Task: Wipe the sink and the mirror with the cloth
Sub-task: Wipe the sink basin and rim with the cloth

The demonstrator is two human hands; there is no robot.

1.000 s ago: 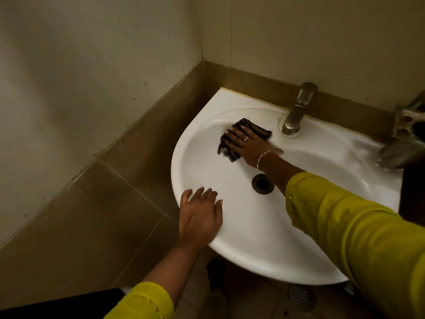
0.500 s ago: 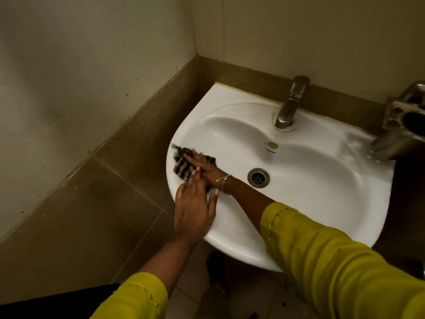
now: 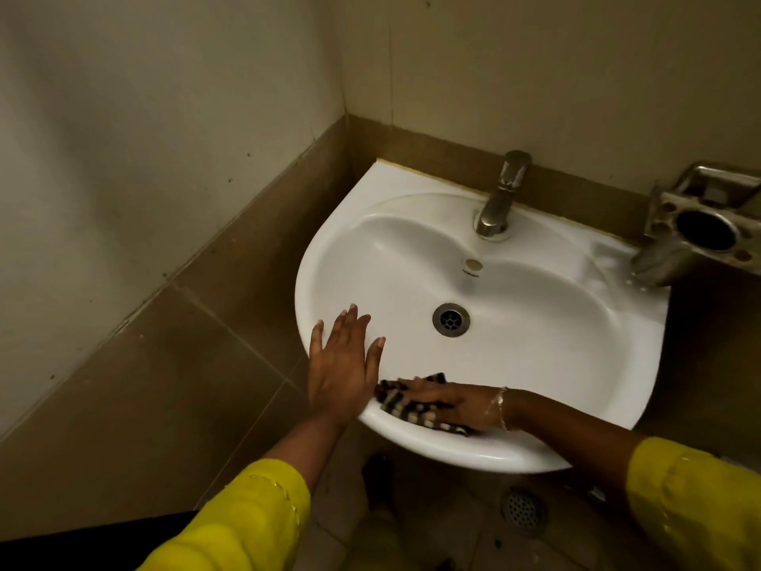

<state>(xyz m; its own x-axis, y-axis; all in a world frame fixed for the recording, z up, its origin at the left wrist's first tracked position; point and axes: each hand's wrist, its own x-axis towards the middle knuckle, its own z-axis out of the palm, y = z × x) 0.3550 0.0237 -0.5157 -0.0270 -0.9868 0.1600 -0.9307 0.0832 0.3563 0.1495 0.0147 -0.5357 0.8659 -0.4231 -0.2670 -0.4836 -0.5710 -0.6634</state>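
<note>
A white wall-mounted sink (image 3: 535, 323) fills the middle of the view, with a drain (image 3: 451, 319) at its centre. My right hand (image 3: 449, 401) presses a dark striped cloth (image 3: 405, 405) flat against the inside of the sink's near rim, fingers stretched out over it. My left hand (image 3: 344, 368) rests flat on the sink's left front rim, fingers spread, just left of the cloth. No mirror is in view.
A metal tap (image 3: 500, 195) stands at the back of the sink. A metal holder (image 3: 700, 228) juts from the wall at the right. Tiled walls close in at left and behind. A floor drain (image 3: 523, 508) lies below the sink.
My right hand has slid the cloth from the back of the basin round the left side to the near rim. My left hand stayed on the left front rim.
</note>
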